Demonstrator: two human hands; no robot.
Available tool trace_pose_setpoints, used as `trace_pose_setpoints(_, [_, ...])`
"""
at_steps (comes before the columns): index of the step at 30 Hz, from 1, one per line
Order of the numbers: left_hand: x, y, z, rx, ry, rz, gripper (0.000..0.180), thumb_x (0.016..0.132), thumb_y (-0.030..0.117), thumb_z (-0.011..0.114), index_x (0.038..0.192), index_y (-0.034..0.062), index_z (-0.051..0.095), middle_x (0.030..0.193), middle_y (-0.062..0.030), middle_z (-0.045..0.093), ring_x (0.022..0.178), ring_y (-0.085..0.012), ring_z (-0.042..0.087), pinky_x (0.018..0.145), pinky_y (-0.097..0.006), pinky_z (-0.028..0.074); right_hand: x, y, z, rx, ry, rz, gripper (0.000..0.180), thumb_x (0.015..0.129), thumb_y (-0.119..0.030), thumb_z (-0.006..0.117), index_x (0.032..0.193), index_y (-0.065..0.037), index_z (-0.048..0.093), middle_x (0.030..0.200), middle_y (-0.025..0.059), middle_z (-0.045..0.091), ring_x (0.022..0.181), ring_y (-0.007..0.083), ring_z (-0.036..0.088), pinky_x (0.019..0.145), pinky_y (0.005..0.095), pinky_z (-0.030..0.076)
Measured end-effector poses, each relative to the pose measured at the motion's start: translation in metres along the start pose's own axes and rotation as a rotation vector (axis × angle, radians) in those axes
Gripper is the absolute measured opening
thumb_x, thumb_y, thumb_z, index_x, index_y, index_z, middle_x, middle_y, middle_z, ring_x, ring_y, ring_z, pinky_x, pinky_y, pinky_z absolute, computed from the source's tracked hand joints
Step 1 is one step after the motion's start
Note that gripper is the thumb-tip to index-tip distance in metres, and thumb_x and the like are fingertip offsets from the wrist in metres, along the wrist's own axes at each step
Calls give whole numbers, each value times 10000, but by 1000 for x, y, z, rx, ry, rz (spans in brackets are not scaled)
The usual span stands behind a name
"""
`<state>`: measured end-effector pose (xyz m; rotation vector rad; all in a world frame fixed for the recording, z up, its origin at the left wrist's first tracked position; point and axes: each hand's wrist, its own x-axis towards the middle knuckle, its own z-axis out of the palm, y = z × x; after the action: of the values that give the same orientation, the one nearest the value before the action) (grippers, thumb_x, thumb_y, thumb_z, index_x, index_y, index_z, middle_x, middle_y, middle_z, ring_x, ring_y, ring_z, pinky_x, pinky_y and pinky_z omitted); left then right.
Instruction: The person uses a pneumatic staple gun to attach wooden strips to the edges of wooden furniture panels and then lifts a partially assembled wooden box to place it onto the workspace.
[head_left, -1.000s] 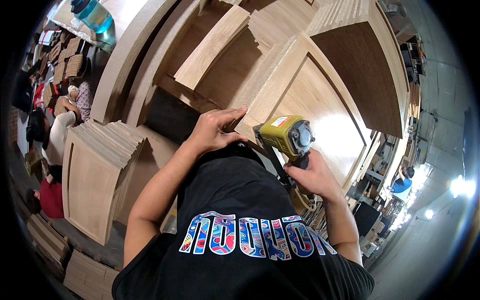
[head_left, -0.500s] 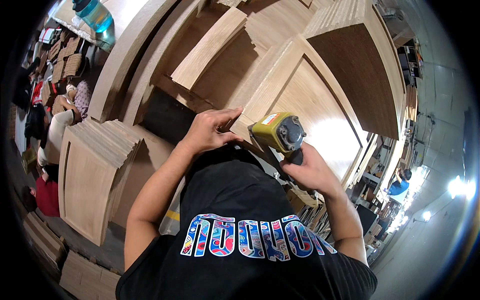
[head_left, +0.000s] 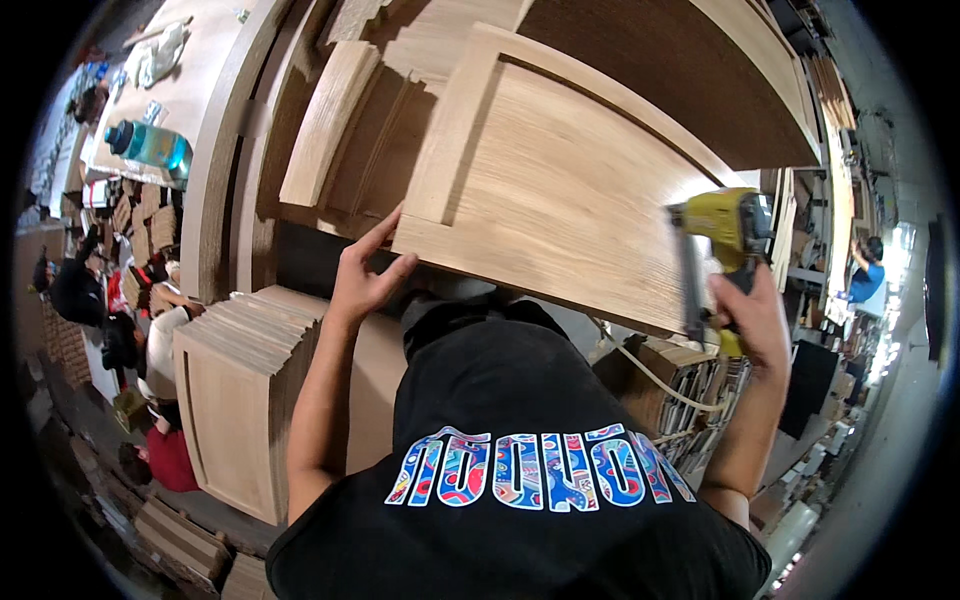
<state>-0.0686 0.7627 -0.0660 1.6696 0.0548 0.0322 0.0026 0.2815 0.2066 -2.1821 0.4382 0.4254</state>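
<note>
A pale wooden cabinet door (head_left: 570, 170) with a raised frame and a recessed panel lies in front of me. My left hand (head_left: 365, 275) is at its near left corner, thumb and index finger spread along the two edges. My right hand (head_left: 750, 310) is wrapped round the grip of a yellow-green nail gun (head_left: 722, 225). The gun is upright at the door's near right corner, its nose beside the edge. Whether the nose touches the wood I cannot tell.
Stacked door panels (head_left: 235, 395) stand at my left. A curved wooden piece (head_left: 330, 125) lies beyond the left hand. More stacked boards (head_left: 690, 385) and a pale hose (head_left: 650, 375) are at the right. A blue bottle (head_left: 150, 145) is on a far-left table. Other people work nearby.
The nail gun in my right hand has moved from near the left corner to the door's right end. My left hand's thumb and index finger have spread wider at the left corner. The view has shifted.
</note>
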Motion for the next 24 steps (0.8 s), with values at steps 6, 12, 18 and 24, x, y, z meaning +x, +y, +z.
trace_pose_setpoints(6, [-3,-9,31,-114,331,-119,440,1195,207,572,1516,-73,682,1459,-140,758,1337,-184,680,1186,-345,490,40,206,-177,13,220,-88,727,1067,-154,740,1715,-18,438,1101,18,676,863,106,594,771,273,518])
trace_pose_setpoints(12, [6,26,55,-172,582,-306,433,1187,196,492,1424,-57,751,1412,-110,776,1337,-196,677,1191,-339,472,98,376,-218,79,339,-41,784,1099,-101,703,1796,-72,343,1158,23,653,877,137,557,821,320,521])
trace_pose_setpoints(18, [9,6,67,44,605,-238,393,1175,188,574,1465,-30,726,1398,-95,772,1313,-186,678,1163,-337,490,231,560,-245,-288,496,-57,837,1056,-117,729,1792,-64,333,1098,125,735,910,219,674,845,401,558])
trace_pose_setpoints(24, [-26,29,65,341,614,-231,389,1135,181,660,1470,-11,709,1373,-101,768,1300,-209,685,1152,-337,488,285,519,-163,635,184,236,627,1204,-388,527,1716,-35,455,1456,220,726,1309,383,711,1119,510,558])
